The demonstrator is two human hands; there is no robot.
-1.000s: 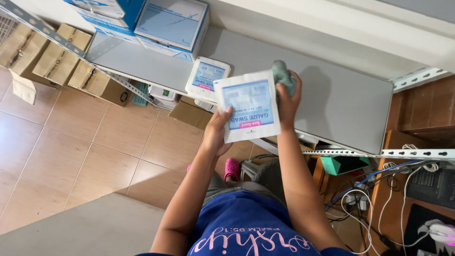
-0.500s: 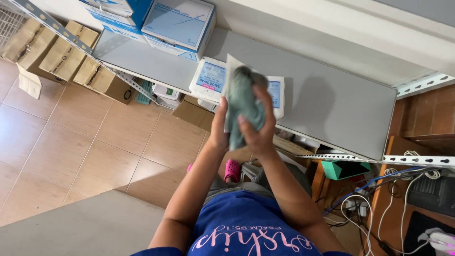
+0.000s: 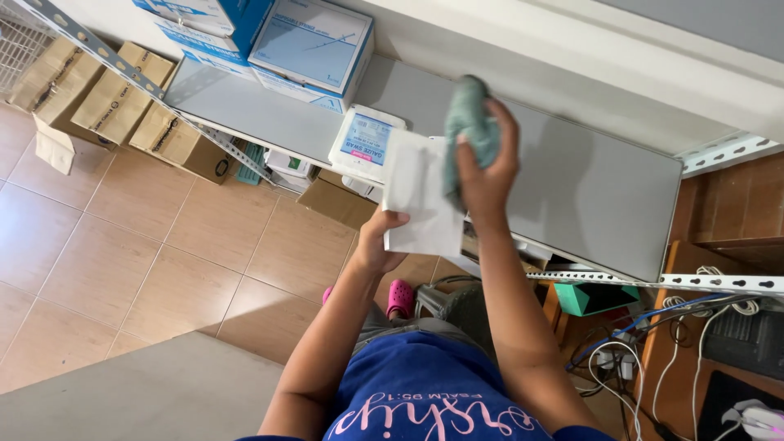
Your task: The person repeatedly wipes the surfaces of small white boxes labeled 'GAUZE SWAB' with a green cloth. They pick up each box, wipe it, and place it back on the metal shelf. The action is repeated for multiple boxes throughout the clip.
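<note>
1. Over the grey shelf (image 3: 588, 196), right hand (image 3: 486, 175) clenches a teal cloth (image 3: 467, 122), pressing it to a white packet (image 3: 420, 196).
2. Left hand (image 3: 377, 241) grips the packet's lower edge, steadying it.
3. Another packet (image 3: 365, 145) lies on the shelf, beside blue boxes (image 3: 310, 45).

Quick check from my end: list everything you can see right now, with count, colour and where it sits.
white packet: 1, white, held up over the shelf edge
cloth: 1, grey-green, bunched against the packet's upper edge
pack on shelf: 1, white with blue panel, on the shelf beside the held packet
grey shelf: 1, grey metal, across the upper middle
blue and white boxes: several, stacked at the shelf's far left
cardboard boxes: several, brown, on the tiled floor at left
cables: several, white and blue, lower right
left hand: grips the packet's lower edge
right hand: holds the cloth
</note>
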